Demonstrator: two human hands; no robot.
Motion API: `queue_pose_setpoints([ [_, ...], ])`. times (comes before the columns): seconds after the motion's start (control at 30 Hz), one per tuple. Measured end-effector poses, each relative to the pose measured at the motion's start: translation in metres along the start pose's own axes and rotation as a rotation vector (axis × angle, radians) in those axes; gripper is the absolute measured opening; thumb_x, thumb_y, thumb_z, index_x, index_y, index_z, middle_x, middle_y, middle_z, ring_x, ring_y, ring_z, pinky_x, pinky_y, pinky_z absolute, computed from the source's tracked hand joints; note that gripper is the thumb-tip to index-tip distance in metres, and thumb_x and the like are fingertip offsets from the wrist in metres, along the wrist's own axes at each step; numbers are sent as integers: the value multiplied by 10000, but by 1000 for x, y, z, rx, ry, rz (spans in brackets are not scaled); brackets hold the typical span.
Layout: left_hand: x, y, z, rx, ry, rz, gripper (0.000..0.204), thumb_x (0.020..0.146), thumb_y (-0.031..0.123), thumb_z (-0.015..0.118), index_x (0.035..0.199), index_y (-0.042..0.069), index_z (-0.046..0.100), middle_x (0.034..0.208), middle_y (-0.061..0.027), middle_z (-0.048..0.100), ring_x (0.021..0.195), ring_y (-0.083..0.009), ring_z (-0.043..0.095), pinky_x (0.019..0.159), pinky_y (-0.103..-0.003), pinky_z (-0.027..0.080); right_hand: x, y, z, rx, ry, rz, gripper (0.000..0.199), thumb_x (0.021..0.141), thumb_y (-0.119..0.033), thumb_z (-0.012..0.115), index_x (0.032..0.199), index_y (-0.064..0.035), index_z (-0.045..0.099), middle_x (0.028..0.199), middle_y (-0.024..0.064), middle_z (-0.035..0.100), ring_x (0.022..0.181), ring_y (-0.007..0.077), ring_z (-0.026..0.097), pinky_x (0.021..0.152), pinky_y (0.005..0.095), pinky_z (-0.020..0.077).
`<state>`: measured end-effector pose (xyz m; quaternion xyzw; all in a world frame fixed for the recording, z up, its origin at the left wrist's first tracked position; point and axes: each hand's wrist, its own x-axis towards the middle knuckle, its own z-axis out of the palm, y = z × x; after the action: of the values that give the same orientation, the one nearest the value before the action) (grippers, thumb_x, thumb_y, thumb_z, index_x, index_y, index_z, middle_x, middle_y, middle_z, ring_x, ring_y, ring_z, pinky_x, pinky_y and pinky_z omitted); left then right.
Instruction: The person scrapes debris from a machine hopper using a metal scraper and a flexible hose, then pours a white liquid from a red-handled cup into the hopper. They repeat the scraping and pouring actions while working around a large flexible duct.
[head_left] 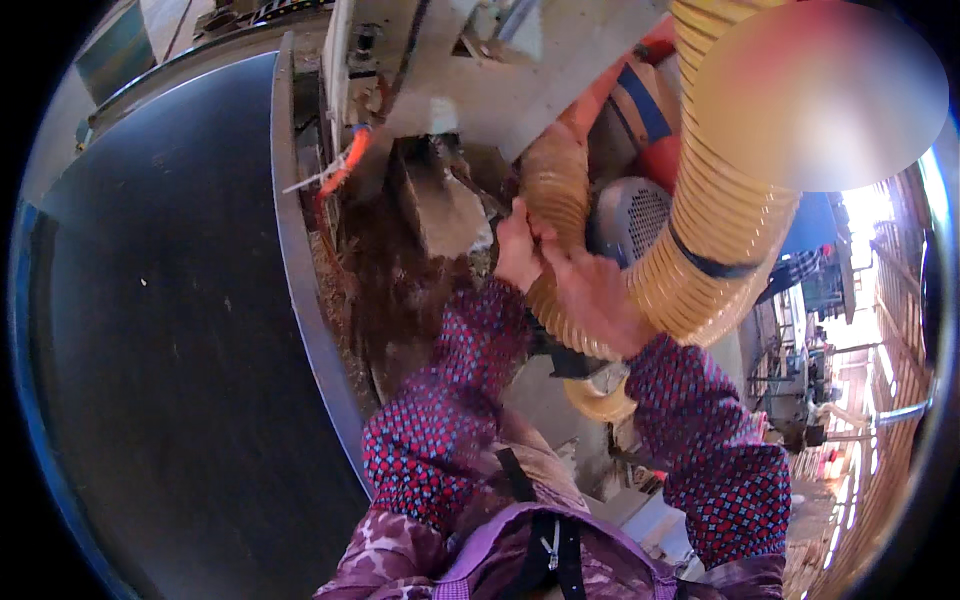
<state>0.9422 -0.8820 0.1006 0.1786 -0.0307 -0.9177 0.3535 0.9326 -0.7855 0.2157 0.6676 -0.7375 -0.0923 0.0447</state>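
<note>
My left hand is raised beside a thin yellow ribbed hose, its fingers closed and its thumb side up. My right hand comes in from the right, its fingers bent toward the left one so that the fingertips meet in front of the hose. Whatever lies between the fingers is too small and blurred to make out. Under and to the right of my right hand curves a thick yellow ribbed hose with a dark band around it. Patterned sleeve covers reach up both forearms.
On the left runs a wide black conveyor belt with a metal side rail. Beyond my hands are a dusty metal chute, a round perforated motor cover and an orange-red housing. An orange cable end sticks out near the rail.
</note>
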Motion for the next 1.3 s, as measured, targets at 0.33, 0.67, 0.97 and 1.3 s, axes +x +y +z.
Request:
queue_pose_setpoints([
  [0.33, -53, -19, 2, 606, 101, 378, 305, 881, 267, 461, 1006, -8, 496, 892, -112, 544, 770, -245, 522, 682, -371, 428, 3, 24, 20, -78, 37, -11, 313, 805, -134, 494, 1096, -22, 480, 754, 156, 570, 706, 340, 589, 598, 438, 471],
  [0.67, -103, -46, -13, 1447, 145, 723, 313, 801, 176, 528, 1047, -17, 536, 1128, -205, 522, 948, -379, 535, 807, -456, 423, 18, 50, 22, -116, -14, -6, 234, 865, -231, 444, 854, -41, 580, 753, 173, 605, 728, 348, 607, 625, 445, 488],
  [0.97, -96, -31, -24, 1391, 218, 747, 125, 781, 97, 523, 864, 32, 591, 849, -182, 605, 780, -388, 575, 684, -461, 459, 31, 40, 11, -94, 1, 36, 297, 881, -291, 423, 900, -50, 597, 805, 170, 611, 746, 355, 602, 662, 445, 485],
  [1.3, -103, -40, -24, 1256, 137, 702, 219, 805, 98, 505, 992, 31, 598, 1040, -162, 579, 925, -346, 558, 796, -403, 454, 44, 78, 5, -49, -175, 41, 320, 893, -314, 400, 922, -54, 584, 905, 202, 591, 882, 396, 559, 752, 509, 443],
])
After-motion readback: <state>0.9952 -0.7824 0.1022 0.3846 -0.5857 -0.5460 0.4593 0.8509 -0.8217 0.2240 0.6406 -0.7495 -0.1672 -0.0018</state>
